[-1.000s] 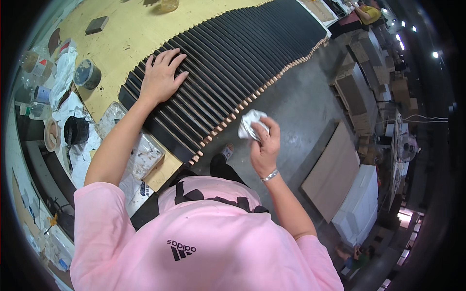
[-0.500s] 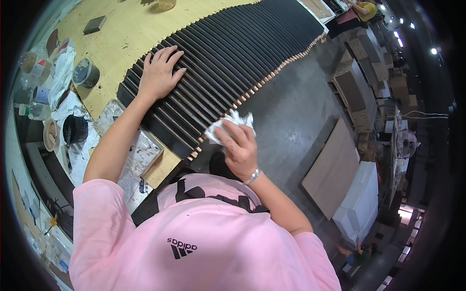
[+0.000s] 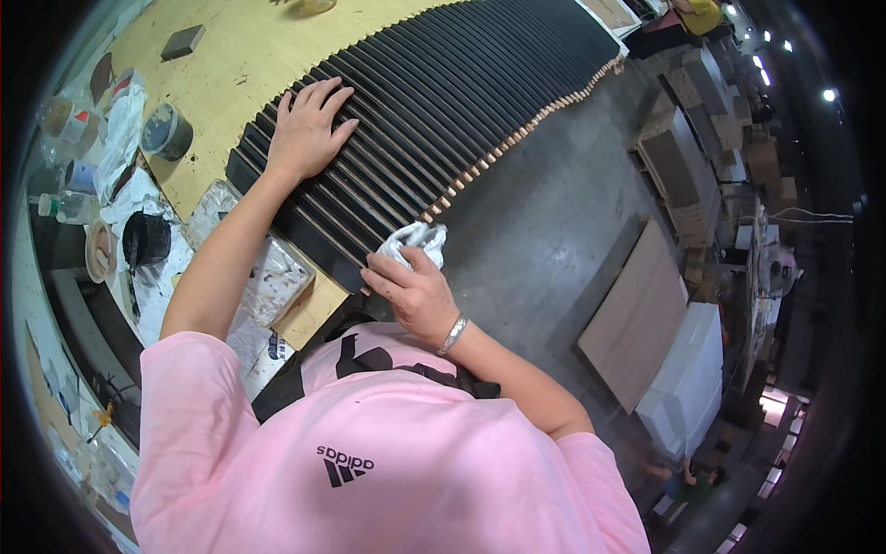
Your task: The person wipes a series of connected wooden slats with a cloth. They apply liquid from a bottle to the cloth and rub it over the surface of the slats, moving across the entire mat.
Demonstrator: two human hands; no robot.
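Note:
A long row of black slats [image 3: 443, 88] with bare wood-coloured ends lies side by side on the yellowish worktable [image 3: 249, 55]. My left hand [image 3: 309, 134] rests on top of the slats near their left part, fingers spread and holding nothing. At the near ends of the slats, my right hand [image 3: 415, 294] is closed on a crumpled white cloth [image 3: 415, 242]. The cloth touches the slat ends at the table's edge. Part of it is hidden behind my fingers.
Left of the slats stand a tub of dark stuff [image 3: 166, 132], a black pot [image 3: 146, 238] and a clear bottle [image 3: 65, 208]. A small grey block [image 3: 183, 42] lies farther back. Right on the floor are a brown panel [image 3: 635, 314], white foam blocks [image 3: 681, 369] and stacked boards [image 3: 672, 166].
My right hand has moved left and toward me along the slat ends, taking the white cloth with it. The left hand stays almost where it was on the slats.

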